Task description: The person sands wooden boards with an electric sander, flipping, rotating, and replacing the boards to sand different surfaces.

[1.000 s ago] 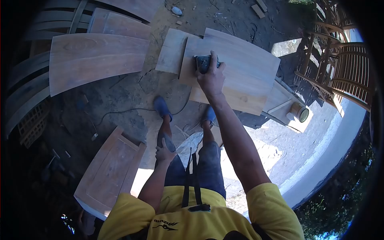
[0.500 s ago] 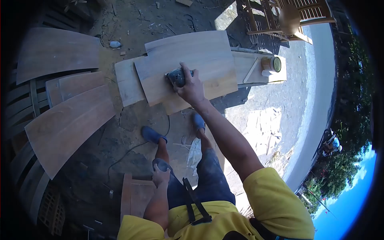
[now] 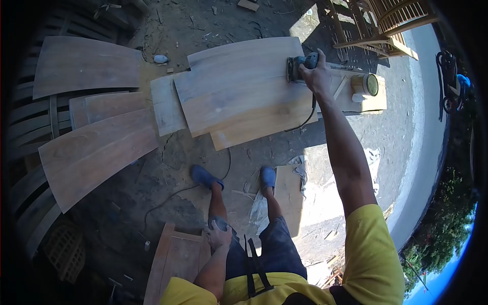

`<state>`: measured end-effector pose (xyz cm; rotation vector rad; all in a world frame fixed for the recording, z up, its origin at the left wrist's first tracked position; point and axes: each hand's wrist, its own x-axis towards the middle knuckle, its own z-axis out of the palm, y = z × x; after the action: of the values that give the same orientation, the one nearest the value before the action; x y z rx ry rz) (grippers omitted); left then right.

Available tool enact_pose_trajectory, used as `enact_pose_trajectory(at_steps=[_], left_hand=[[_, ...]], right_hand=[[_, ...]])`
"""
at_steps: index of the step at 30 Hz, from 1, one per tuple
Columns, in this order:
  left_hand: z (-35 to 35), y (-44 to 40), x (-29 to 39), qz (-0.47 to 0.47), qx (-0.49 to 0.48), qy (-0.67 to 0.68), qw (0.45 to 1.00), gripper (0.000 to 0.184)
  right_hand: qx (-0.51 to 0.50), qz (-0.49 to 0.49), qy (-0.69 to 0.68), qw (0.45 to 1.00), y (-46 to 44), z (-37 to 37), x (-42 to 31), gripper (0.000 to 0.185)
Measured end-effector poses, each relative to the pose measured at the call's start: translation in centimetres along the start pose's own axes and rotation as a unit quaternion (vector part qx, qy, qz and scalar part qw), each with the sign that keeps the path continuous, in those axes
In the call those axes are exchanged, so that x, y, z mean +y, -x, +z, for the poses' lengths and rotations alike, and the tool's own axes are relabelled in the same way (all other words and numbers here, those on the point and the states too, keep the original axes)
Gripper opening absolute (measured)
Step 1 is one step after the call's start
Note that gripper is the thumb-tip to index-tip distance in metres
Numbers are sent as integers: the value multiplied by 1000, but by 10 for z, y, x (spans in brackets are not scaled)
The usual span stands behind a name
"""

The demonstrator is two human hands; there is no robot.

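My right hand [image 3: 319, 79] is wrapped around the top of a power sander [image 3: 296, 68], which sits at the right end of a large wooden panel [image 3: 239, 84]. A dark cord [image 3: 309, 118] hangs from the sander past the panel's front edge. Under this panel other boards show, including a paler board [image 3: 166, 104] at the left. Dusty, lighter patches mark the panel's face. My left hand [image 3: 218, 237] lies on my knee with its fingers laid over it, holding nothing.
More wooden panels [image 3: 96, 160] lie on slats at the left. A jar [image 3: 366, 85] stands right of the work panel, near a wooden chair [image 3: 386, 25]. The cord crosses the ground near my blue shoes [image 3: 206, 177]. Someone on a motorcycle [image 3: 452, 89] is on the road.
My right hand has moved the sander from the panel's middle to its right end, and my arm reaches further out. The left hand stays on the knee. The view has shifted slightly.
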<state>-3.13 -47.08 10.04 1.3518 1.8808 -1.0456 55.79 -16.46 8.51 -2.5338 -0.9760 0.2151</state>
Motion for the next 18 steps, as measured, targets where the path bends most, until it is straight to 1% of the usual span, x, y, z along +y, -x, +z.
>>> enact_pose_trajectory(at_steps=[2,4,6,7,9,11,13,15,18], left_hand=[[-6,3,4,-7,-7,5,1000,81],[-10,4,3,-23,-12,17,1000,80],[-9,1,1,-3,-16,12,1000,82],[-9,0,0,-10,-15,17,1000,82],[-8,-1,-3,8,5,1,1000,81],[-5,-4,-5,2,9,6,1000,80],[-5,-7,-8,-4,12,11,1000,79],[-5,-8,-9,2,14,8,1000,78],[-3,-12,-12,6,26,10,1000,76]], right_hand=[[0,-16,20,1000,18,8,-27,91],[-20,-35,-2,999,42,22,-62,90],[-38,-57,-29,997,67,37,-98,89],[-43,-62,-34,997,79,44,-118,89],[-84,-78,-56,992,105,57,-157,90],[-124,-94,-65,986,129,67,-196,92],[-130,-111,-71,983,157,76,-233,90],[-167,-118,-98,974,183,90,-259,93],[-227,-168,-109,953,212,99,-286,98]])
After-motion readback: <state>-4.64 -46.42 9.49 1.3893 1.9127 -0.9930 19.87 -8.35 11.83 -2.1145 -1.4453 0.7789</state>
